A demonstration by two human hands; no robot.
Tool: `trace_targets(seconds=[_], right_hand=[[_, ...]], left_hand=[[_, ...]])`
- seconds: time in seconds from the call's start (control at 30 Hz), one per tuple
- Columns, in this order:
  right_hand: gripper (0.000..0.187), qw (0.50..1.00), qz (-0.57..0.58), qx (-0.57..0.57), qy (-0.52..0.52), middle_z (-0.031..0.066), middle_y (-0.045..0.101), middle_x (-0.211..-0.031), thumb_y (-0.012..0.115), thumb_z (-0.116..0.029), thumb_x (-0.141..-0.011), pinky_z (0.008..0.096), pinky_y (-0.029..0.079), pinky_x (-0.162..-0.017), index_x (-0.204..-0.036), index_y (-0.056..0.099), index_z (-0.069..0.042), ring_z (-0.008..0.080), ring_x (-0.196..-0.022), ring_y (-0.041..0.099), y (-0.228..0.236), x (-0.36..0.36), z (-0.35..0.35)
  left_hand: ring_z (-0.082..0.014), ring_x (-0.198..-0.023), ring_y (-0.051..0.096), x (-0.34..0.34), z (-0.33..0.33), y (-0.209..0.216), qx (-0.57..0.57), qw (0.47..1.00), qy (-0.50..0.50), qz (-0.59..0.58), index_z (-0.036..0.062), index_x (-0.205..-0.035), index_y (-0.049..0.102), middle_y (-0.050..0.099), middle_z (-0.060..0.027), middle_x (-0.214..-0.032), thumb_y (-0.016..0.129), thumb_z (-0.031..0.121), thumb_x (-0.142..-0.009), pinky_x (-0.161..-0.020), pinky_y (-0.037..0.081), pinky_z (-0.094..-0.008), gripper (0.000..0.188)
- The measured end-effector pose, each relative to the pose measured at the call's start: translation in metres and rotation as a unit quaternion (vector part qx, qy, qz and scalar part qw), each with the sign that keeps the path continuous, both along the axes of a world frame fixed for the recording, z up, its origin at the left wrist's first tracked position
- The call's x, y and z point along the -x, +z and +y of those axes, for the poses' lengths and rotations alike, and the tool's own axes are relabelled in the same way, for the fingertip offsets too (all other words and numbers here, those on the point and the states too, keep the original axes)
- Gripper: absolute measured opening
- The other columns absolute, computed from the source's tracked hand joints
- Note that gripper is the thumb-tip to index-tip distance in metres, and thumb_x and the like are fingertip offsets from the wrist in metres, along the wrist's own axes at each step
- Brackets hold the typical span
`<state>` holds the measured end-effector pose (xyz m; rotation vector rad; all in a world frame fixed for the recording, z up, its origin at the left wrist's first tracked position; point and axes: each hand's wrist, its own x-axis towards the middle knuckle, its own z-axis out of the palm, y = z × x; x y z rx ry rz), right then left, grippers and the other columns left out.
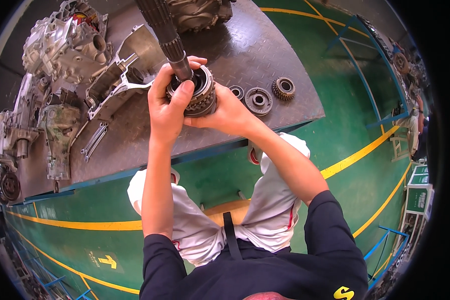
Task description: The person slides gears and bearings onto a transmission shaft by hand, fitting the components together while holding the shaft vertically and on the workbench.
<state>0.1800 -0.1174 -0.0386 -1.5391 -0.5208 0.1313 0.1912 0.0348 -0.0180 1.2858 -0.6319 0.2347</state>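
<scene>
Both my hands are closed around a metal gear assembly with toothed rings, above the metal bench. My left hand wraps its left side, thumb across the top near the shaft. My right hand cups it from the right and below. A long dark splined shaft stands with its thin lower end at the gear's bore; whether it sits inside I cannot tell. To the right on the bench lie a small ring, a flat round hub and a small toothed gear.
An opened gearbox housing lies left of my hands, with wrenches before it. More aluminium castings and a gearbox tail housing crowd the bench's left side. Another casing stands behind. The bench edge runs above my knees.
</scene>
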Motion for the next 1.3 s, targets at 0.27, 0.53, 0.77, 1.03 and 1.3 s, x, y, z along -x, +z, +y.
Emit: trace_targets(seconds=[0.27,0.53,0.77,1.03,1.3], right_hand=[[0.07,0.99,-0.094,0.082,-0.059,0.0236,0.065,-0.114,0.085,-0.032,-0.071,0.0419,0.05,-0.092,-0.122,0.052,0.002,0.0388,-0.107,0.064,-0.007,0.004,0.001],[0.068,0.916,-0.223,0.329,-0.048,0.0173,0.061,-0.125,0.081,-0.036,-0.076,0.0422,0.045,-0.103,-0.128,0.056,0.0,0.0341,-0.12,0.055,-0.002,-0.011,-0.038],[0.069,0.802,-0.135,0.564,-0.145,0.014,0.054,-0.131,0.08,-0.037,-0.073,0.0454,0.037,-0.108,-0.13,0.058,-0.006,0.0335,-0.127,0.046,-0.025,-0.018,-0.121],[0.065,0.803,-0.067,0.525,-0.274,0.0162,0.054,-0.134,0.075,-0.037,-0.081,0.0475,0.04,-0.106,-0.135,0.055,-0.007,0.0353,-0.128,0.047,-0.059,-0.022,-0.195],[0.077,0.76,-0.046,0.596,-0.254,0.0187,0.055,-0.132,0.079,-0.04,-0.076,0.0464,0.042,-0.105,-0.139,0.051,-0.007,0.0359,-0.126,0.05,-0.059,-0.03,-0.181]], left_hand=[[-0.0218,-0.1,0.061,0.004,-0.006,-0.008,0.047,0.995,0.079,-0.03,-0.0024,-0.108,0.061,0.066,-0.0188,-0.111,0.06,0.022,-0.09,-0.092,0.047,-0.0346,0.03],[-0.0253,-0.104,0.06,0.0,0.005,-0.012,0.069,0.993,0.099,-0.018,-0.0024,-0.107,0.06,0.066,-0.0182,-0.108,0.056,0.021,-0.091,-0.098,0.043,-0.038,0.029],[-0.0248,-0.103,0.06,-0.004,0.016,-0.015,0.072,0.994,0.079,-0.025,-0.0025,-0.106,0.061,0.066,-0.0177,-0.108,0.054,0.02,-0.092,-0.099,0.042,-0.0379,0.028],[-0.0172,-0.1,0.059,0.0,0.009,-0.014,0.08,0.995,0.055,-0.011,-0.0005,-0.119,0.054,0.065,-0.015,-0.11,0.058,0.024,-0.092,-0.091,0.046,-0.0297,0.036],[-0.0141,-0.1,0.057,-0.007,0.011,-0.027,0.092,0.993,0.074,0.003,0.0014,-0.121,0.052,0.063,-0.0107,-0.114,0.063,0.028,-0.091,-0.092,0.045,-0.0288,0.042]])
